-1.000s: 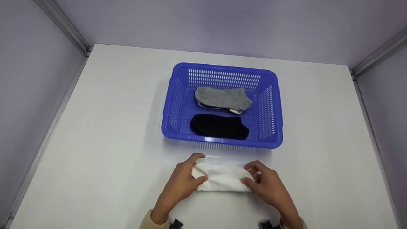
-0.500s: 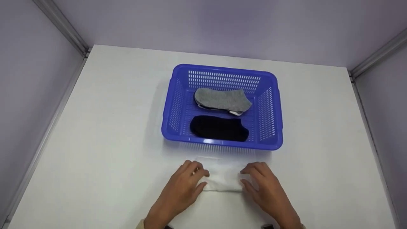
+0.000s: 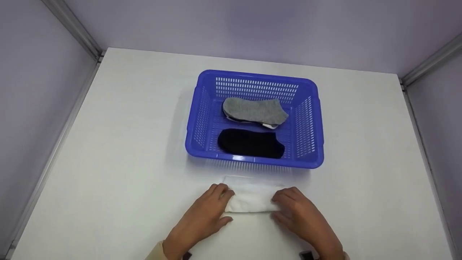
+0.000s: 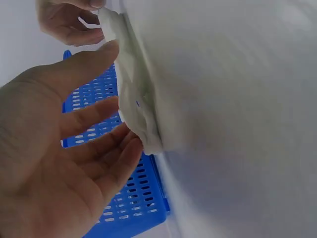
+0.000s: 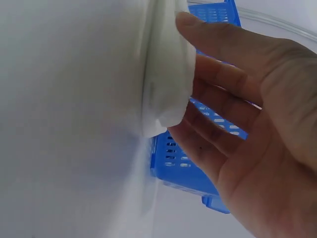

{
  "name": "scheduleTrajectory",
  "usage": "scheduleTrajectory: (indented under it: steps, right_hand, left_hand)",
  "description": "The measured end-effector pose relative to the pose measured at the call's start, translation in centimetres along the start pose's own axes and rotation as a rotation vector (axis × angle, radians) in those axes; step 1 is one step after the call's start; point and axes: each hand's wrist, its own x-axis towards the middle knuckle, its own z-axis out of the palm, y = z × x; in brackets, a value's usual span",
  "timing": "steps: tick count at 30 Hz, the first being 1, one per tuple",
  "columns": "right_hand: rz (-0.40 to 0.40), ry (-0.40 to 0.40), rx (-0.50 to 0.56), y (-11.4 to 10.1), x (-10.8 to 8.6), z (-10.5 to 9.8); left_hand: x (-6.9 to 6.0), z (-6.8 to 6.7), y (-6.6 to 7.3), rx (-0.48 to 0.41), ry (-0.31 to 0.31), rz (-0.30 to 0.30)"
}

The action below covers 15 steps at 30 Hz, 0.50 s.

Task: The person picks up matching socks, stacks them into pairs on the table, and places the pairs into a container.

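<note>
A white sock (image 3: 251,200) lies flat on the table, just in front of the basket. At its left end my left hand (image 3: 202,215) rests loosely bent fingers, with the thumb apart below the near edge. My right hand (image 3: 301,216) touches the right end in a similar way, its thumb low by the near edge. In the left wrist view, fingertips meet the rim of the white sock (image 4: 131,84) without wrapping round it. The right wrist view has the fingers behind the white sock (image 5: 171,69) and the thumb near its upper part.
Beyond the hands stands a blue perforated basket (image 3: 254,164). Inside it lie grey socks (image 3: 254,111), stacked over darker and white ones, and a black sock (image 3: 251,143) nearer the front. Pale panels (image 3: 252,32) enclose the white table (image 3: 119,144) at the back and sides.
Both hands have loosened from the white sock's ends, thumbs moving off its top toward the near edge. The sock now lies flatter. The basket stays in place.
</note>
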Motion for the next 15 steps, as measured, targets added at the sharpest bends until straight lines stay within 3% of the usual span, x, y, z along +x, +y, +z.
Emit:
scheduleTrajectory:
  steps: [3,7,12,15]
  right_hand:
    - [0.015,-0.007,-0.003,0.4,0.0,0.0]
    - [0.047,0.006,0.002,0.6,0.1,0.1]
    - [0.163,0.106,0.126,0.3,0.5,-0.6]
    - [0.224,0.181,0.243,0.2,0.7,-1.1]
  left_hand:
    - [0.2,0.1,0.0,-0.014,-0.026,-0.028]
    - [0.8,0.2,-0.2,0.036,-0.013,-0.029]
    - [1.2,-0.2,-0.6,0.069,0.11,-0.003]
    - [1.3,-0.6,-0.7,0.012,0.202,-0.004]
